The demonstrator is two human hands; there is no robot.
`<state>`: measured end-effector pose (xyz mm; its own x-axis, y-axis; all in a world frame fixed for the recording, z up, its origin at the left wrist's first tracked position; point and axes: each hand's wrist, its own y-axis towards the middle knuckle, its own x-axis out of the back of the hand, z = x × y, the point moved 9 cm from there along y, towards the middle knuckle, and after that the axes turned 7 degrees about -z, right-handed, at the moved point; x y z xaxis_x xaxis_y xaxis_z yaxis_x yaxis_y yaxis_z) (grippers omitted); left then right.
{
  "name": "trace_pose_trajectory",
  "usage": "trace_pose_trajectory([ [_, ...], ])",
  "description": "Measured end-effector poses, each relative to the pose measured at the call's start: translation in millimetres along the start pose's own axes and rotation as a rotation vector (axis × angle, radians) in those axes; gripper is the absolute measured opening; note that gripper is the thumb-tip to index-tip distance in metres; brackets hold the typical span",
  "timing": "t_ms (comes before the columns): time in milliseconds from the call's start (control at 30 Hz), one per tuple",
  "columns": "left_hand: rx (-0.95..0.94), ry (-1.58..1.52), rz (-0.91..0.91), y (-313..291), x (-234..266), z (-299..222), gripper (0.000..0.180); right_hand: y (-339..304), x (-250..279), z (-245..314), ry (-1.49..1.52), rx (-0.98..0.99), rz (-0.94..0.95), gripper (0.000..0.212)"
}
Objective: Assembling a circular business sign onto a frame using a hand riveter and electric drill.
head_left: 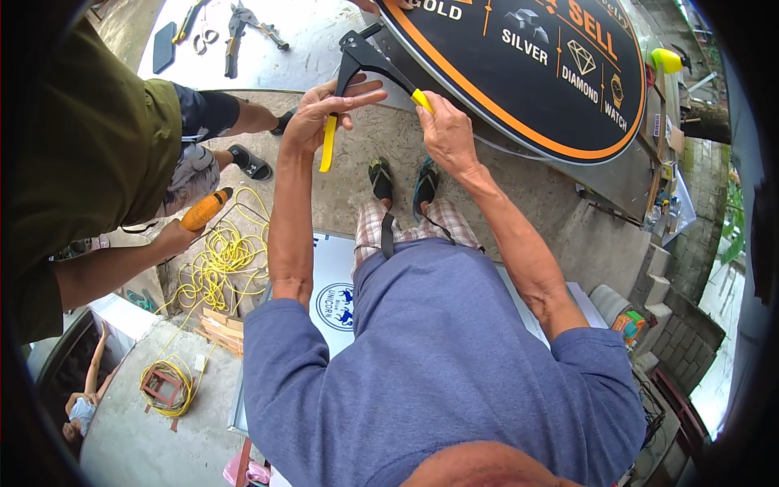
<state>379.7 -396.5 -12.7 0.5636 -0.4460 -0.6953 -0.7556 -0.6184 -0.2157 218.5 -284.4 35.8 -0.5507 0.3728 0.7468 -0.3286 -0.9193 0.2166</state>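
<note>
A black hand riveter (pixel 365 58) with yellow grips is held in front of me, its two handles spread wide and its nose toward the oval sign (pixel 519 89). My right hand (pixel 448 134) is closed round the end of one handle. The other handle's yellow grip (pixel 328 144) runs along the palm of my left hand (pixel 324 112), whose fingers are stretched out and not wrapped round it. The sign is black with an orange border and lies on the work table just beyond the riveter. Whether the nose touches the sign's edge I cannot make out.
At left a co-worker holds an orange power tool (pixel 206 209) above a tangled yellow cord (pixel 217 264). Snips (pixel 235 36) and a dark phone-like slab (pixel 165 46) lie on the metal-topped table (pixel 280 69). Another person's fingers (pixel 367 5) show at the sign's far-left edge. A white panel (pixel 324 252) stands behind me.
</note>
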Motion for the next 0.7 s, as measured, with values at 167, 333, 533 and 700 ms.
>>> trace_pose_trajectory([
  [167, -0.023, 0.012, 0.036, 5, 0, 1, 0.048, 0, -2, -6, 0.043, -0.06, 0.023, 0.027],
  [333, 0.008, 0.011, 0.036, 8, -8, -1, 0.047, -2, -7, -9, 0.107, -0.129, 0.019, 0.027],
  [533, 0.017, -0.44, 0.037, 43, -33, 41, 0.052, -9, -22, -1, 0.172, -0.294, 0.122, 0.051],
  [700, -0.018, -0.521, 0.016, 54, -20, 56, 0.046, -23, -23, 35, -0.271, -0.099, 0.239, 0.126],
])
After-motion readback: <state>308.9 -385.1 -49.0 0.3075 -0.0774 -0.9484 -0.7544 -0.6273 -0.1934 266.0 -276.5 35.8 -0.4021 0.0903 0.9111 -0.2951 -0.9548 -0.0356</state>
